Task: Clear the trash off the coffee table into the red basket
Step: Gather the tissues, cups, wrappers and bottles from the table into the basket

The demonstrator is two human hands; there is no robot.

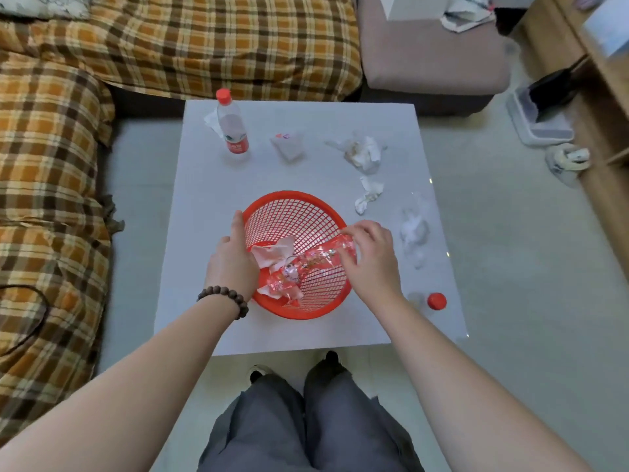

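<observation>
A red mesh basket (299, 212) stands on the white coffee table (204, 301), tipped toward me. My left hand (233, 257) grips its left rim. My right hand (371, 257) pinches a red shiny wrapper (316, 260) that lies across the basket's mouth; white paper (274, 253) sits inside. Still on the table are a red-capped plastic bottle (231, 126), a clear plastic cup (289, 146), crumpled tissues (362, 151), a twisted tissue (369, 194), a clear crumpled bag (413, 233) and a second red-capped bottle (432, 301) partly behind my right arm.
A plaid-covered sofa (51, 165) wraps the left and back sides. A mauve ottoman (429, 56) stands at the back right, a dustpan (544, 107) on the floor to the right beside wooden furniture (606, 131). My knees are below the table's near edge.
</observation>
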